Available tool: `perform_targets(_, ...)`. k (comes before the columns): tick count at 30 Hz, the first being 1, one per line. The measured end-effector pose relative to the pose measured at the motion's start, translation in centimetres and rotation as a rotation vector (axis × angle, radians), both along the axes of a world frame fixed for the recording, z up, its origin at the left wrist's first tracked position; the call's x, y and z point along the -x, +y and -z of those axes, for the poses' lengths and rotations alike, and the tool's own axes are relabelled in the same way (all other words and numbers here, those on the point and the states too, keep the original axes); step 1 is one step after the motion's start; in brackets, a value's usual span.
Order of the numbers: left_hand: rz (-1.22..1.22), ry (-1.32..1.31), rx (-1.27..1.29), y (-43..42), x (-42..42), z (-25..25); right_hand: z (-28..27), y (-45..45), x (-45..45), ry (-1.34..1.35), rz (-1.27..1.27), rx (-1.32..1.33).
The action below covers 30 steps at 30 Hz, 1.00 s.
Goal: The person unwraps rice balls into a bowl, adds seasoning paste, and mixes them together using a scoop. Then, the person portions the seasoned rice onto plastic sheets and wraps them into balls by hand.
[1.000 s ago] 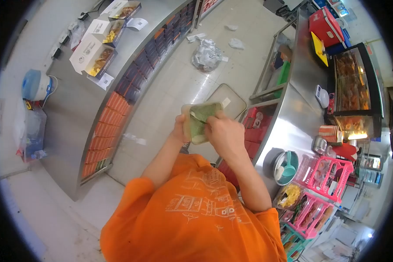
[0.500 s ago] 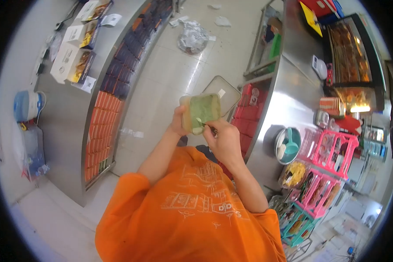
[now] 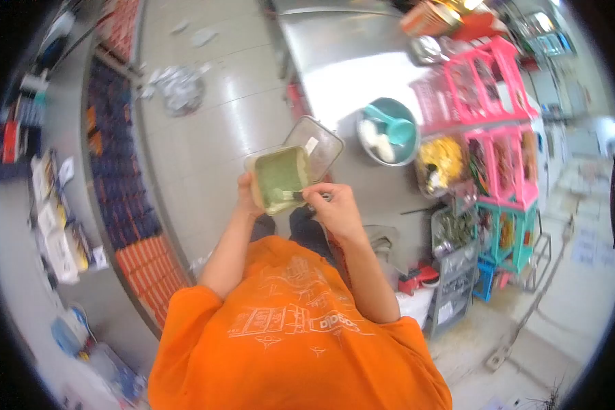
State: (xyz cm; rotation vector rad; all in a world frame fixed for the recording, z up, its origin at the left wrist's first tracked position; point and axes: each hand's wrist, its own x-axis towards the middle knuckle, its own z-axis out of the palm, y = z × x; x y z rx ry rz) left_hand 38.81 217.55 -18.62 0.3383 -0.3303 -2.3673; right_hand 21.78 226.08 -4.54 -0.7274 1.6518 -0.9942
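Note:
My left hand (image 3: 247, 195) grips the left side of a rectangular food container (image 3: 252, 174). A pale green mass (image 3: 278, 179) fills much of its inside. My right hand (image 3: 336, 210) is closed around the thin handle of a spoon (image 3: 298, 196), whose lower end reaches into the container near its close right corner. Just beyond the container lies a greyish rectangular lid or tray (image 3: 326, 154) with a white label on it. The green contents are too blurred to name.
On the steel counter (image 3: 342, 75) at right stands a bowl (image 3: 388, 161) holding a turquoise scoop (image 3: 398, 130). Near it are a tub of yellow food (image 3: 443, 160) and pink baskets (image 3: 488, 89). Crumpled plastic (image 3: 178, 90) lies on the floor; boxes (image 3: 119, 157) fill the left shelf.
My view has turned and shifted right, so the counter, bowl and baskets now sit further left and higher. Both hands keep their hold; the spoon stays in the container.

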Motion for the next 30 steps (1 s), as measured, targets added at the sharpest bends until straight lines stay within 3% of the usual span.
perform_targets(2, 0.053, -0.104, 0.008, -0.1, 4.2, -0.7, -0.9, 1.2, 3.1, -0.034, 0.112, -0.039)
perform_targets(8, 0.143, -0.063, -0.033, 0.1, 15.7, -1.0, 0.0, 3.6, 12.0, -0.122, 0.406, -0.009)
perform_targets(13, 0.067, -0.1, -0.017, -1.6, 18.4, 1.2, 1.4, 3.4, 20.3, -0.103, 0.573, 0.073)
perform_targets(16, -0.002, -0.148, -0.009, -2.3, 16.9, 1.3, 5.4, 1.5, 24.0, 0.327, 0.56, 0.078)
perform_targets(19, -0.039, -0.175, -0.021, -2.3, 15.1, 1.3, 10.6, -1.0, 24.5, 0.59, 0.404, 0.215)
perform_targets(26, -0.011, -0.163, -0.034, -2.2, 14.0, 1.7, 8.8, 0.9, 24.9, 1.214, 0.084, 0.137)
perform_targets(30, 0.046, -0.105, -0.032, -2.4, 15.5, 2.5, 6.8, 1.1, 24.2, 0.872, 0.391, 0.129)
